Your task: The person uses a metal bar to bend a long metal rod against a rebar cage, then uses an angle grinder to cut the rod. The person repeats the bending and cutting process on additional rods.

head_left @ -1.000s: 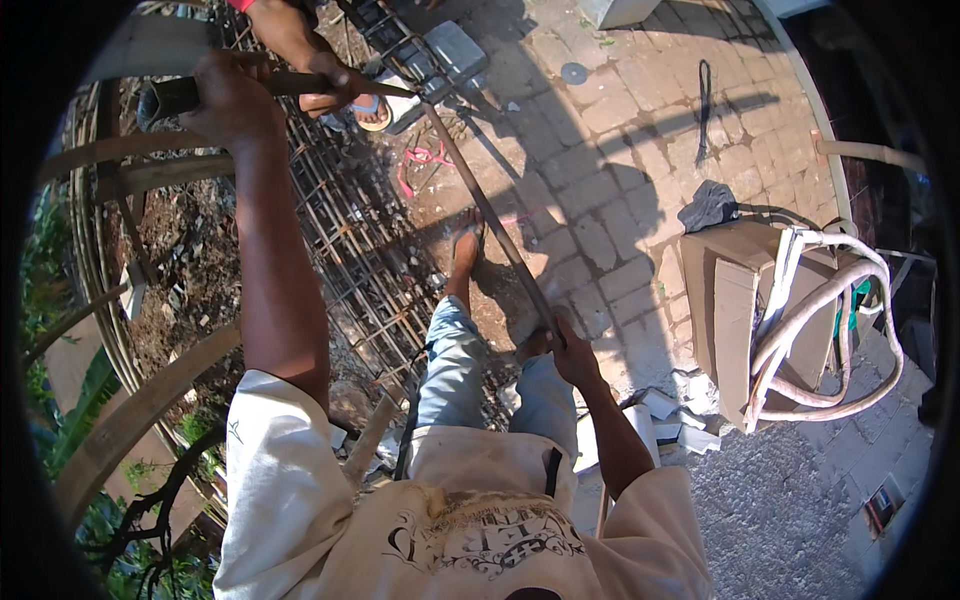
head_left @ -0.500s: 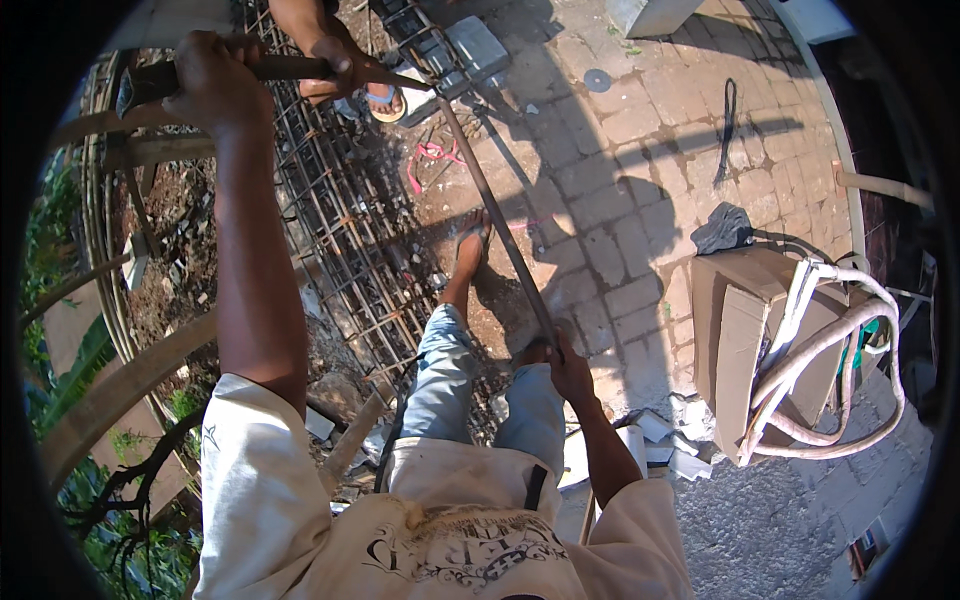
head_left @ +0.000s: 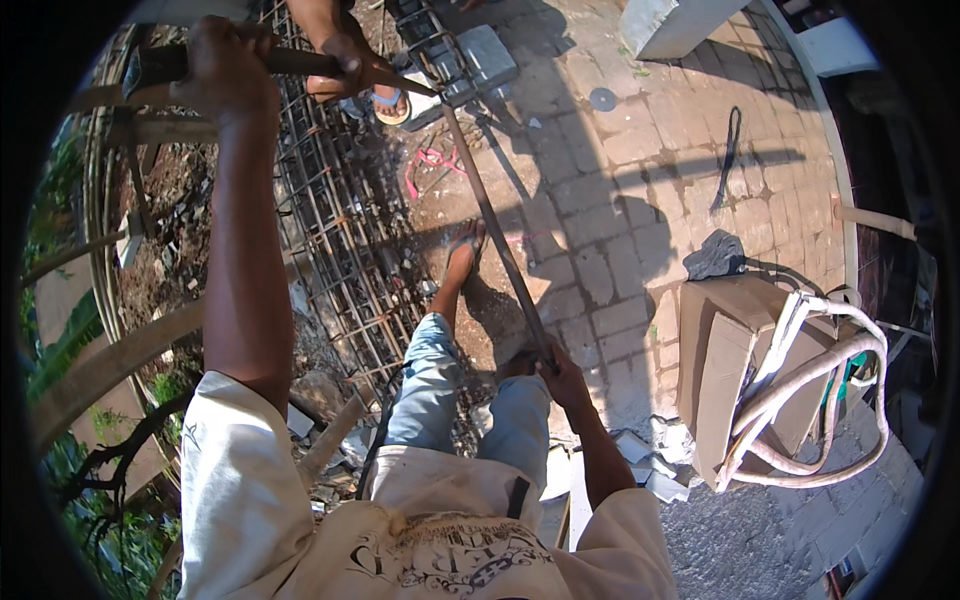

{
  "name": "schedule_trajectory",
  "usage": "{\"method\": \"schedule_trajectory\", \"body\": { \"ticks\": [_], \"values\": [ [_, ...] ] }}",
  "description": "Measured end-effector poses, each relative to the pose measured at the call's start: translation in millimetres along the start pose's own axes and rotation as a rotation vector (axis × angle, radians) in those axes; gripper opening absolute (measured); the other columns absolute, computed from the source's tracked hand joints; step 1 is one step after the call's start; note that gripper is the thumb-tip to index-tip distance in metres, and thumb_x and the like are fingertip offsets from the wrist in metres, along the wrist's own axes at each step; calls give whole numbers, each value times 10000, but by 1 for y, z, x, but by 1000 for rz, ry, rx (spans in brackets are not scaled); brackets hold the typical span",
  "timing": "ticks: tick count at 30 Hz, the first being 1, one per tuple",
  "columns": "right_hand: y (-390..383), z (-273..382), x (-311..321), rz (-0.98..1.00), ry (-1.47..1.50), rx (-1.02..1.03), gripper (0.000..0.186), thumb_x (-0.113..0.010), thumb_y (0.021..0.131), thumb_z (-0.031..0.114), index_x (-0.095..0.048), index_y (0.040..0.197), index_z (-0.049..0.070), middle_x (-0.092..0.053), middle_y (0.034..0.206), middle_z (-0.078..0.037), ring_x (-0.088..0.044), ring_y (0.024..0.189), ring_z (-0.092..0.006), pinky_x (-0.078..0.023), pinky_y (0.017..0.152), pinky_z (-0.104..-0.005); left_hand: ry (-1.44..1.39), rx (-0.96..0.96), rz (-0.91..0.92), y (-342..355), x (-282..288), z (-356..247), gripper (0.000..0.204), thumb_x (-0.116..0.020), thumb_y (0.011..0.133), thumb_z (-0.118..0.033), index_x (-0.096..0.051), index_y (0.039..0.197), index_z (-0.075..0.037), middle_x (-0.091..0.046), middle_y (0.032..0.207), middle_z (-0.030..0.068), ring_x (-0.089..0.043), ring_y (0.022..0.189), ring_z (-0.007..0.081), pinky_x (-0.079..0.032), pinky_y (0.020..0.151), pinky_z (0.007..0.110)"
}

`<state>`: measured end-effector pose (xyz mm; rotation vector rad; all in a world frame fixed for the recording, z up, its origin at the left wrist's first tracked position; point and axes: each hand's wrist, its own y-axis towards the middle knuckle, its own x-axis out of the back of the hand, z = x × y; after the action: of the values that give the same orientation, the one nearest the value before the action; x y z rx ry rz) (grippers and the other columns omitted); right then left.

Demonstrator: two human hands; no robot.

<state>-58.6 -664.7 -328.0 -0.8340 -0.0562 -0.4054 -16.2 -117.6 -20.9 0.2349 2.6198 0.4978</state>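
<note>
My left hand [head_left: 228, 65] is wrapped round one dark long handle [head_left: 300, 62] at the upper left. My right hand [head_left: 563, 372] grips the other long handle [head_left: 490, 215], which slants up and left from beside my thigh. The handles meet beside the end of a rebar cage [head_left: 335, 215]; together they look like a wide-spread bolt cutter, its jaws too small to make out. What looks like another person's hand [head_left: 340, 72] is at the left handle. Just beyond are that person's leg and a foot in a flip-flop [head_left: 390, 102].
Grey blocks [head_left: 485, 57] lie by the cage's far end. A pink strip [head_left: 432, 163] is on the dirt near my foot. To the right stands a cardboard box [head_left: 735, 375] with coiled pale hose [head_left: 800, 400] and a dark lump on top. Broken tiles [head_left: 650, 465] lie close to it.
The whole view has tilted slightly, so the ground and box appear shifted. Both hands keep their grip, and the spread between the handles looks about the same.
</note>
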Motion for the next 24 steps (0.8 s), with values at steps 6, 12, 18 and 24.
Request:
{"method": "schedule_trajectory", "body": {
  "ticks": [6,12,18,24],
  "values": [
    [0,9,17,45,93,-35,601,-655,872,263,-436,1342,-40,-627,1108,-271,-653,998,-295,-499,823,-358,99,-19,-106,-7,-11,-2,176,-589,781,-71,-515,647,15,-503,577,84,-532,464,178,-436,421,330],
    [0,13,28,-25,-23,37,560,-636,882,238,-435,1366,40,-655,990,-257,-670,936,-323,-507,770,-374,293,-50,-91,-17,-23,-10,233,-523,762,-156,-373,594,-99,-397,537,39,-427,477,204,-449,540,416],
    [1,13,32,-80,-127,45,541,-643,874,234,-451,1357,83,-669,871,-219,-673,853,-362,-515,708,-404,239,-18,-49,-18,-28,-11,207,-526,762,-138,-389,614,-90,-410,576,37,-436,493,183,-468,533,381],
    [15,-15,27,-107,-137,91,541,-649,872,234,-456,1346,60,-667,886,-226,-675,855,-353,-513,714,-399,219,-63,-59,-14,-21,-7,137,-515,779,-121,-432,683,-68,-405,594,45,-470,522,185,-506,536,377]
  ]
}}
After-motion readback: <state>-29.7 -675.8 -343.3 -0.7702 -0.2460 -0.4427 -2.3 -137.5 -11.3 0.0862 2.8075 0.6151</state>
